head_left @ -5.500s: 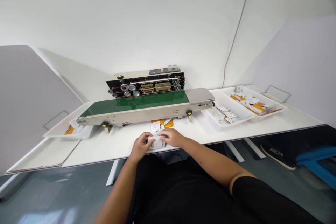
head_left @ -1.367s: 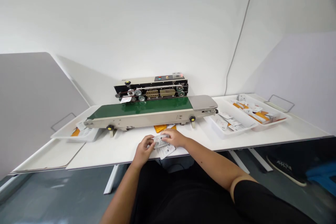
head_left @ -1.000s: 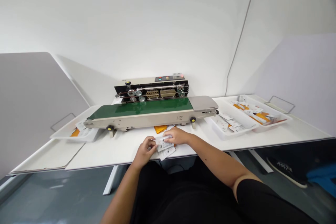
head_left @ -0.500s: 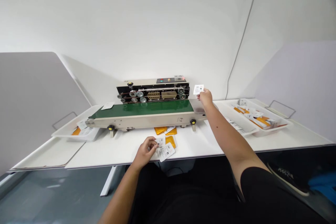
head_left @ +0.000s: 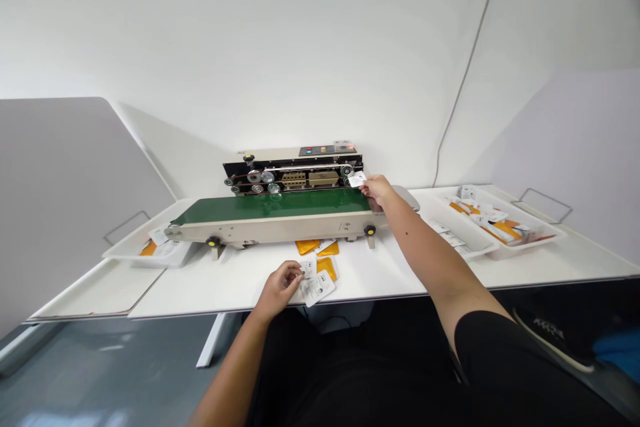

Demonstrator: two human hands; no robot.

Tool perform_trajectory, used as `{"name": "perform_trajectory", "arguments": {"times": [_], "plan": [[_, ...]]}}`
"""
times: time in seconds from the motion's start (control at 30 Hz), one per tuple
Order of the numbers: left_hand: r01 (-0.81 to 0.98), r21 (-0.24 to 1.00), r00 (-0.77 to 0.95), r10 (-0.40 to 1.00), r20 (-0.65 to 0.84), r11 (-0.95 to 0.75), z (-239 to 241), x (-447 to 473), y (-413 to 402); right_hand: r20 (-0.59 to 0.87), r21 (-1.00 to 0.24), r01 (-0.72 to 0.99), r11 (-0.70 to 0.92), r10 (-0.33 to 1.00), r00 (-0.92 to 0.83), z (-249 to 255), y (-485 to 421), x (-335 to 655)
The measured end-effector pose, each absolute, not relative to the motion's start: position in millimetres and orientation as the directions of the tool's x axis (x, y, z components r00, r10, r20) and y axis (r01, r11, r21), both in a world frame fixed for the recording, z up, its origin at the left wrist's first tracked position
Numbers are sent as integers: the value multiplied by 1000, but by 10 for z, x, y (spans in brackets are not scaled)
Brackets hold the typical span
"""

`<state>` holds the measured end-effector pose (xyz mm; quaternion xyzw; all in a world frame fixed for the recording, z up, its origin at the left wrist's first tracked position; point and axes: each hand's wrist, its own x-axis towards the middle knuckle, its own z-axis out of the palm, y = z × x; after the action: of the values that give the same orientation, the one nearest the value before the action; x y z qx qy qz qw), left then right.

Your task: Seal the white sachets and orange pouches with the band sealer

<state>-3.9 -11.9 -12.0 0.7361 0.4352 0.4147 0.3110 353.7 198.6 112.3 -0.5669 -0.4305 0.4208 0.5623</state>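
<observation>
Right grip clamps 1 flat white packet with dark marks; left grip unclear.

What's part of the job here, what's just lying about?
Apparently in use:
white packet, held in the right hand
belt machine
loose packets by the left hand
packet tubs, left and right

Probably incidental:
grey wall cable
dark shoe, lower right
blue object beside it, too blurred to name

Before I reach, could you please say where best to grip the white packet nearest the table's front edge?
I'd pinch the white packet by its right corner, from the right: that corner juts out, while the left hand crowds its left side.
</observation>
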Motion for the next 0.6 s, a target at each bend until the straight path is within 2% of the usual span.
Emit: {"name": "perform_trajectory", "arguments": {"times": [0.13, 0.33, 0.43, 0.6], "plan": [[411, 800, 277, 896, 347, -437, -118, -43, -122, 79, -997, 46, 67, 933, 351, 1166, 1949, 3499], [433, 780, 289, 889, 354, -451, -99, -42, -133, 241, -970, 130, 204, 775, 585, 1164, 1806, 3832], [446, 772, 287, 889, 357, -454, -71, -30, -139, 217, -976, 115, 184, 782, 585, 1137, 1838, 3902], [471, 758, 277, 892, 358, -450, -38, -11, -151, 126, -990, -1, 144, 873, 471, 1111, 2001, 3751]]}}
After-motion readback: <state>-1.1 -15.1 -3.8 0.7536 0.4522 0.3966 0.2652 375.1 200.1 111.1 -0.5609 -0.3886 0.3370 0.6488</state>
